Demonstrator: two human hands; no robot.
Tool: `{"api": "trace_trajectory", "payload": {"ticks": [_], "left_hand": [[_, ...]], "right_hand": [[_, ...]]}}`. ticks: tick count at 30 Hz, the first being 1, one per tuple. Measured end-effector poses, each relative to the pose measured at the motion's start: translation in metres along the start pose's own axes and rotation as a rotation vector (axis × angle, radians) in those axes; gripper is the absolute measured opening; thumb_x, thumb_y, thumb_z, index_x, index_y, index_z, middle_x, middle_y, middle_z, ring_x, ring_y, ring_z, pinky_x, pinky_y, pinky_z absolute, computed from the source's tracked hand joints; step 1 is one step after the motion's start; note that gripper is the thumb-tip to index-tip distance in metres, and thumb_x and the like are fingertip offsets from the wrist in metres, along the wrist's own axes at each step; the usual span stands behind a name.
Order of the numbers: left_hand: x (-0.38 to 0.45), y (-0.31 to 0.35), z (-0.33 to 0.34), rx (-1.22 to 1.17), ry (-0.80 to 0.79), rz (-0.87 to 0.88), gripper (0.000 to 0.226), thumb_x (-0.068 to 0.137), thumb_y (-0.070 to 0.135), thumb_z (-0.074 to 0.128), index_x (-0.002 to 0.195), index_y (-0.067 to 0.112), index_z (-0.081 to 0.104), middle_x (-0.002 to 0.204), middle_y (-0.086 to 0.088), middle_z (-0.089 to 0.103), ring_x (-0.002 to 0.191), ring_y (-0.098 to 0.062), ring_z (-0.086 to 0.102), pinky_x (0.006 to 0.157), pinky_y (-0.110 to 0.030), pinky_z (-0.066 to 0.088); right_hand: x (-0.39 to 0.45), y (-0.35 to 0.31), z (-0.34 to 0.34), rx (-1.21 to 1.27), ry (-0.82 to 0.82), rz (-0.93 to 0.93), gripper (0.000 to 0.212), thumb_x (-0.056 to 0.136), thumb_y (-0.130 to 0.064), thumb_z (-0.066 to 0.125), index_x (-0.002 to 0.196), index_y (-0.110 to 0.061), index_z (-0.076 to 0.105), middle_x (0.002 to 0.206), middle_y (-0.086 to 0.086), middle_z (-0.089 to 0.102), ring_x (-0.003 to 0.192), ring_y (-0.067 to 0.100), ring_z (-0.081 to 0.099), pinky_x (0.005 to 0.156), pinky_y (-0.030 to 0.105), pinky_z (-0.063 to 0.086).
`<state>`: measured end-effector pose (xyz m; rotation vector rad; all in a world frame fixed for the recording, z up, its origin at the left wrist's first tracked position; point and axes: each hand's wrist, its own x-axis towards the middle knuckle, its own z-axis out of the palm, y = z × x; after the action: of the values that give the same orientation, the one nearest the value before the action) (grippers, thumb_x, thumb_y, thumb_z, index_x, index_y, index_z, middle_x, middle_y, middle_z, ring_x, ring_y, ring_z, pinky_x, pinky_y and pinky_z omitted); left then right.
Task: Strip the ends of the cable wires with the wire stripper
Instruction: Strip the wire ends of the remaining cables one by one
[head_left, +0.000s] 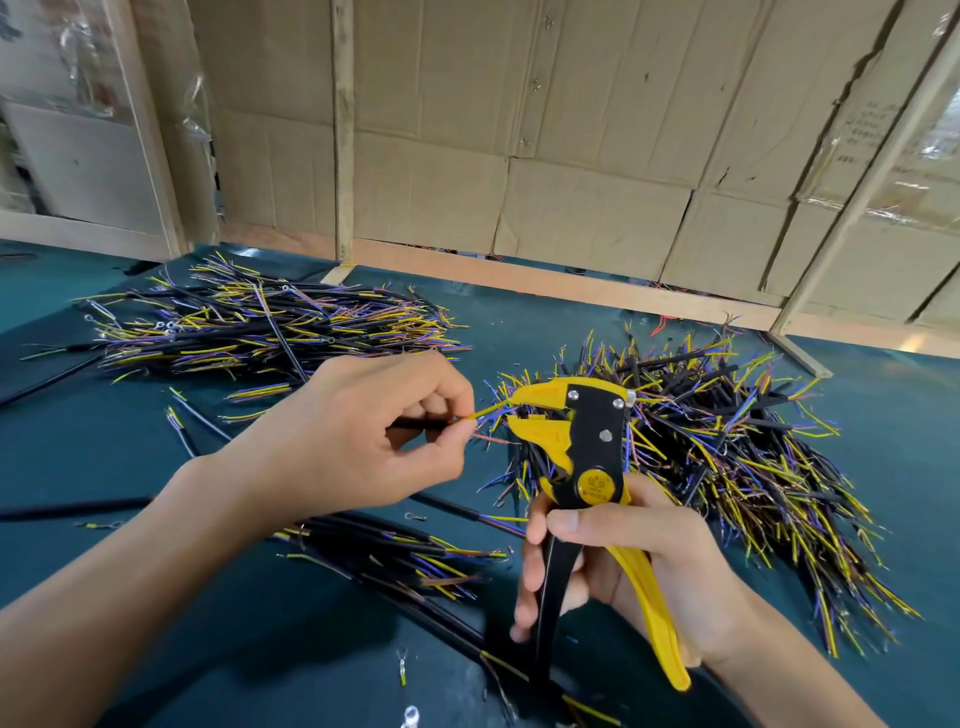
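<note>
My right hand (644, 561) grips the handles of a yellow and black wire stripper (582, 447), held upright with its jaws pointing left. My left hand (363, 431) pinches a short black cable (421, 423) between thumb and fingers. The cable's yellow wire (491, 410) reaches into the stripper's jaws, which stand slightly apart. A purple and a pinkish wire of the same cable stick out below the jaws.
A large heap of cut cables (727, 457) lies right of the stripper, another heap (270, 327) at the back left, and a smaller bundle (395, 556) lies under my hands. Loose ring terminals and insulation bits dot the green table (260, 649). Cardboard walls stand behind.
</note>
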<state>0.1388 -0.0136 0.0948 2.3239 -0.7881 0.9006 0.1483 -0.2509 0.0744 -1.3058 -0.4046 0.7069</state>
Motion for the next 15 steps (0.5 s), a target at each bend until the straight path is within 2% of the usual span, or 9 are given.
{"api": "trace_trajectory", "payload": {"ticks": [6,11,15], "left_hand": [[0.0004,-0.0009,-0.0048,-0.022,-0.037,0.025,0.008,0.082,0.023,0.066,0.083,0.015,0.064,0.07,0.018,0.049,0.062,-0.004,0.045,0.059,-0.008,0.037],[-0.0001,-0.0009,-0.0053,-0.015,-0.059,0.034,0.009,0.078,0.013,0.073,0.082,0.013,0.065,0.07,0.015,0.053,0.056,-0.01,0.045,0.053,-0.013,0.039],[0.0001,-0.0019,-0.0052,-0.028,-0.042,0.048,0.008,0.083,0.021,0.069,0.084,0.014,0.065,0.072,0.014,0.055,0.055,-0.013,0.048,0.054,-0.018,0.042]], "right_hand": [[0.0007,0.0003,-0.001,-0.01,-0.01,0.013,0.028,0.072,-0.015,0.076,0.086,0.007,0.068,0.075,0.03,0.061,0.067,0.045,0.065,0.071,0.06,0.056],[-0.0005,-0.0002,-0.0014,-0.01,-0.024,0.022,0.028,0.073,-0.014,0.075,0.087,0.009,0.067,0.074,0.029,0.06,0.067,0.045,0.065,0.07,0.057,0.056],[0.0,0.0002,-0.0015,-0.055,-0.04,0.034,0.026,0.076,-0.013,0.073,0.086,0.009,0.066,0.074,0.03,0.06,0.067,0.045,0.067,0.068,0.053,0.058]]}}
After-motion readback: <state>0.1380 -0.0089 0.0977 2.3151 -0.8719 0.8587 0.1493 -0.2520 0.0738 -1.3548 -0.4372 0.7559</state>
